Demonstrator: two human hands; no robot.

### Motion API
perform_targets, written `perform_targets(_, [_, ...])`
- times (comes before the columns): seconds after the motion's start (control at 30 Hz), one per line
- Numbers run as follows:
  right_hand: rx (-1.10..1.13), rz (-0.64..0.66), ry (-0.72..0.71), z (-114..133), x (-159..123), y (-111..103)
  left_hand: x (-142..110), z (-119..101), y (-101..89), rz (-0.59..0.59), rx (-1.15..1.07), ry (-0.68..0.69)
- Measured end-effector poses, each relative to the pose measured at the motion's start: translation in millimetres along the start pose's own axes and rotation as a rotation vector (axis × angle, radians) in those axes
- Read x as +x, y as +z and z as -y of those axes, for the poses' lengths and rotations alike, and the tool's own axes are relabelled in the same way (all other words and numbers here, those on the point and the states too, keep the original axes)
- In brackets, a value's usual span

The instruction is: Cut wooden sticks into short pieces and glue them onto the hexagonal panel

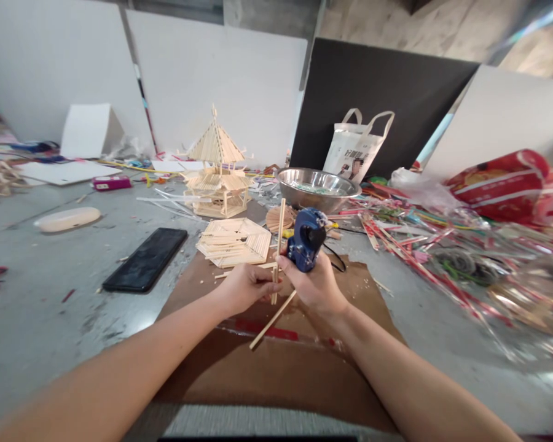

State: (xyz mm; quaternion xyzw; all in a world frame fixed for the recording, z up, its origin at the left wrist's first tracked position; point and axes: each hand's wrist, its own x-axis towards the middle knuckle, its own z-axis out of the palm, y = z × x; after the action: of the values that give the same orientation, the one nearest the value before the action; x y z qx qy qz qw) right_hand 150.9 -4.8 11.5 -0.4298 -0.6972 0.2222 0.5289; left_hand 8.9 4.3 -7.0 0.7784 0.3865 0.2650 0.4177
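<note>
Over the brown board (276, 374), the step in hand looks to be the holding together of a few thin pieces of wood: the left hand (245, 287) has its thumb and fingers drawn nearly closed on the short sticks (274, 283), which stand roughly upright between the two hands. The right hand (321, 287) is wrapped around a dark blue tool (306, 238), probably a glue gun, though its nozzle cannot be made out; its thumb side also meets the long upright stick (282, 224), which rises just beside the tool. Whether that stick is joined to the short ones or only pressed against them, I cannot tell. A slanting stick (271, 323) runs from below the right hand down toward the near part of the board. Judging by this hold, any next move calls for a steady left pinch and a light right hand, since a small twist of the tool could tip the upright stick out of line. Just beyond the left hand lies a flat wooden panel (234, 242) made of many sticks, with a small stick-built pavilion (219, 184) standing behind it. A steel bowl (299, 195) sits farther back, behind the tool, and a black phone (146, 259) lies on the left, beside the board.
</note>
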Motion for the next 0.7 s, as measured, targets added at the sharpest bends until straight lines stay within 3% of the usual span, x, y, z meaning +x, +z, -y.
perform_targets(0.33, [-0.017,0.036,-0.015,3,0,-3,0,1,1.7,0.009,0.042,0.009])
perform_targets(0.53, [-0.017,0.051,-0.045,3,1,-5,-2,-2,-9.3,-0.134,0.214,0.061])
perform_targets(0.7, [-0.069,0.014,-0.045,1,2,-6,-1,4,-12.2,-0.117,0.286,0.063])
